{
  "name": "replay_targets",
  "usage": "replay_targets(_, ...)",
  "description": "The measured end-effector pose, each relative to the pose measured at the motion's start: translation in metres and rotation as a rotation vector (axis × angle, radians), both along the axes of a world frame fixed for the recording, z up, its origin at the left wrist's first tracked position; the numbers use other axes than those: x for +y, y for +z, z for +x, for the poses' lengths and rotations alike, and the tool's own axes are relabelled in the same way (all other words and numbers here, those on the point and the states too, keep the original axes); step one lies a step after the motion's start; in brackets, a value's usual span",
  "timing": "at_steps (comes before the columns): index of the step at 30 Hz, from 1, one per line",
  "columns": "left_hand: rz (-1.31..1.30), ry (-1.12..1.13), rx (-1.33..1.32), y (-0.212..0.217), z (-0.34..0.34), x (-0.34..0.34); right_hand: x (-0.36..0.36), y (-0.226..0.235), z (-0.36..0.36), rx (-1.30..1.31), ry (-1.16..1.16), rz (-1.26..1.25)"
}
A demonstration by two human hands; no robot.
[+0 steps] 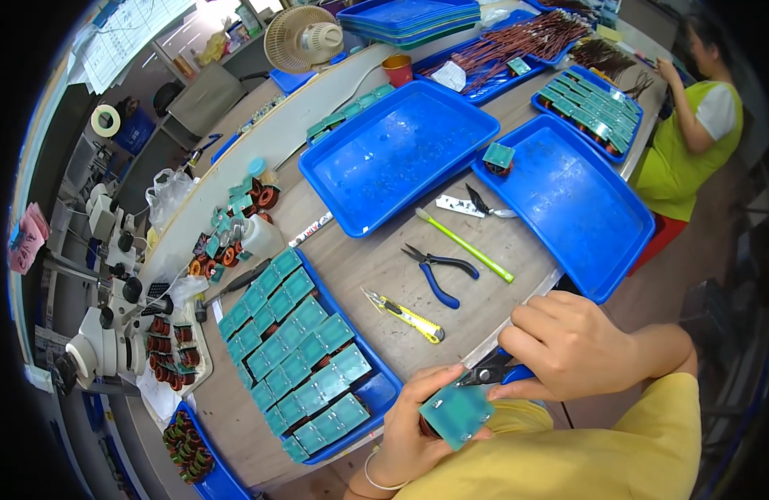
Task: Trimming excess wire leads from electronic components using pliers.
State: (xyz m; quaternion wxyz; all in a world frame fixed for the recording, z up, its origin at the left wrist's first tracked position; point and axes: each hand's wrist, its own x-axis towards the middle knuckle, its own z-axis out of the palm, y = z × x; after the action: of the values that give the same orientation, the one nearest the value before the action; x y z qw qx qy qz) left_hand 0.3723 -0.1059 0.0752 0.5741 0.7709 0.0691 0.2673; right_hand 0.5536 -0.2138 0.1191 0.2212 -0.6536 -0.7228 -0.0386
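Your left hand (409, 446) gripped a green circuit board (456, 412) over its coil; your right hand (568, 346) closed on blue-handled cutters (494, 368) touching the board's edge.

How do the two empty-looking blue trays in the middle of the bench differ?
The left tray holds no parts; the right tray carries one small green board with a coil near its far corner. The left tray lies wholly on the bench, while the right tray sits at the bench's edge, its near corner seeming to overhang. Both are shallow, rectangular, blue and set at a similar slant.
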Motion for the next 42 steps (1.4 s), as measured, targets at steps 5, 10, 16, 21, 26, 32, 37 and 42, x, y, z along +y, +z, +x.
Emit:
replay_targets(5, 0.104, 0.009, -0.028, 0.0, 0.003, 0.001, -0.001, 0.002, 0.0, 0.005, -0.004, -0.026)
replay_targets(10, 0.26, 0.066, 0.027, 0.0, 0.003, 0.0, 0.0, 0.002, 0.001, 0.0, 0.01, -0.066)
replay_targets(16, 0.27, 0.115, 0.141, -0.005, 0.003, 0.003, 0.001, -0.012, 0.002, 0.013, 0.0, -0.159)
replay_targets(21, -0.02, 0.03, 0.148, -0.006, 0.011, 0.005, 0.004, -0.015, 0.009, 0.26, 0.063, -0.152)
replay_targets(26, -0.607, 0.06, 0.105, -0.016, 0.014, 0.007, 0.002, -0.018, 0.01, 0.244, 0.091, -0.146)
replay_targets(32, -0.604, 0.047, 0.102, -0.019, 0.014, 0.011, 0.002, -0.023, 0.008, 0.224, 0.095, -0.176)
replay_targets(37, -0.506, 0.088, 0.107, -0.02, 0.014, 0.011, 0.002, -0.026, 0.006, 0.197, 0.088, -0.182)
replay_targets(42, -0.349, 0.139, 0.051, -0.024, 0.012, 0.008, -0.001, -0.026, 0.003, 0.195, 0.08, -0.211)
